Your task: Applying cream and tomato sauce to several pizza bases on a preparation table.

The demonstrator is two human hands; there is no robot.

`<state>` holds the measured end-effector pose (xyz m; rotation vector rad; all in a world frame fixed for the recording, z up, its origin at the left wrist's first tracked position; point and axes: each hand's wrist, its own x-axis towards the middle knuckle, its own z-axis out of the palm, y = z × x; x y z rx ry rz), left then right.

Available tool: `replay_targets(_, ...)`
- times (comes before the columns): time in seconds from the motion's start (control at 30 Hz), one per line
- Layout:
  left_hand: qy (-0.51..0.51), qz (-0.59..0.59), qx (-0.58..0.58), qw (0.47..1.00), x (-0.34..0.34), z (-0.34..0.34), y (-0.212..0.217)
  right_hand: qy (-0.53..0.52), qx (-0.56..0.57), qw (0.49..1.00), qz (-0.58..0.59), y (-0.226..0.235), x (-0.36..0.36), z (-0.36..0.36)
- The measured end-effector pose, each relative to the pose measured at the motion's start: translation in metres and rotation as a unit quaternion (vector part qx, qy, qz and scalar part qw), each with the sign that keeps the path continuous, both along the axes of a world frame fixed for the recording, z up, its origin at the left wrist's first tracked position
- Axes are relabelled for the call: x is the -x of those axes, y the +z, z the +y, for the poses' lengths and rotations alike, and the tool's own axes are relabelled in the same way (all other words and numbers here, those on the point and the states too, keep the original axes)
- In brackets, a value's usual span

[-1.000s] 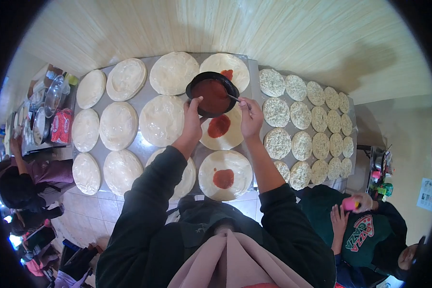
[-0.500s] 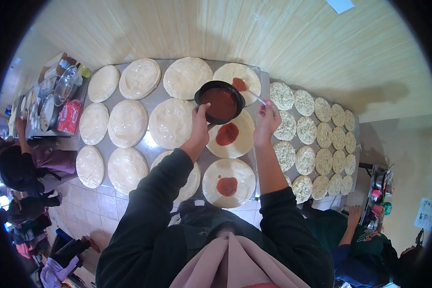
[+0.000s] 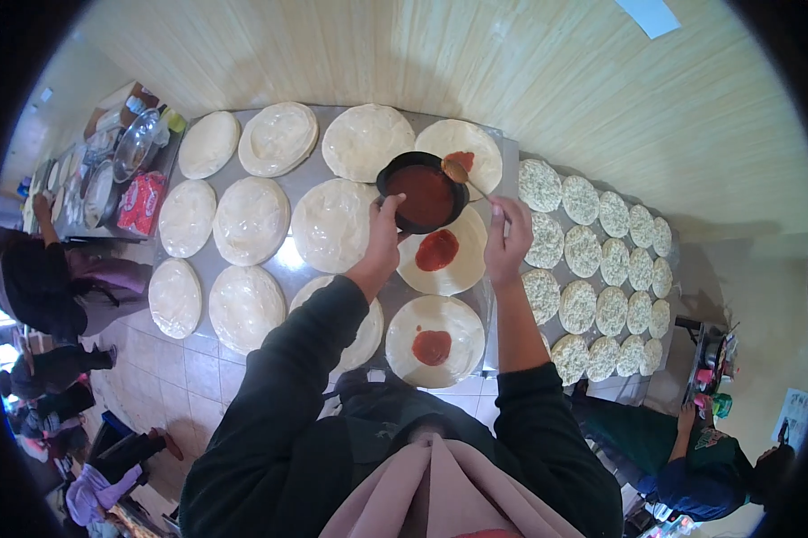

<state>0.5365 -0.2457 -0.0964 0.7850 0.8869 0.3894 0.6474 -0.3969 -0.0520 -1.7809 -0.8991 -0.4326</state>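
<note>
My left hand (image 3: 384, 238) grips the near left side of a round black bowl (image 3: 383, 182), held above the dough rounds. Red sauce (image 3: 419, 197) covers the bowl's inside. A spoon (image 3: 477, 187) is pinched in my right hand (image 3: 510, 235) by its handle end; its sauce-coated head is at the bowl's right rim. Behind the spoon, the far dough round (image 3: 483, 161) carries a patch of sauce. The dough round below the bowl (image 3: 462, 269) and the nearest one (image 3: 404, 336) each have a red patch in the middle.
Several plain dough rounds (image 3: 251, 220) lie in rows on the metal table (image 3: 283, 260) to the left. Another table at right holds many smaller topped rounds (image 3: 579, 251). A red package (image 3: 141, 204) and metal bowls (image 3: 137, 148) stand far left. Other people (image 3: 682, 448) are on both sides.
The spoon has come back from over the far dough round to the bowl's right rim, its head turned. The whole view has shifted slightly; my left hand still holds the bowl.
</note>
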Motion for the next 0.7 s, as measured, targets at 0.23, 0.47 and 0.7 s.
replay_targets(0.23, -0.011, -0.024, -0.004, 1.000, -0.007, -0.015, 0.008, -0.022, -0.002, 0.983, 0.181, -0.030, 0.015, -0.004)
replay_targets(0.47, -0.016, -0.032, 0.004, 0.999, -0.008, -0.008, 0.007, -0.066, -0.185, 0.919, 0.341, -0.030, 0.017, 0.000)
replay_targets(0.7, -0.179, -0.065, -0.341, 0.921, 0.036, 0.003, -0.021, -0.046, 0.135, 0.968, 0.208, -0.001, 0.015, 0.002)
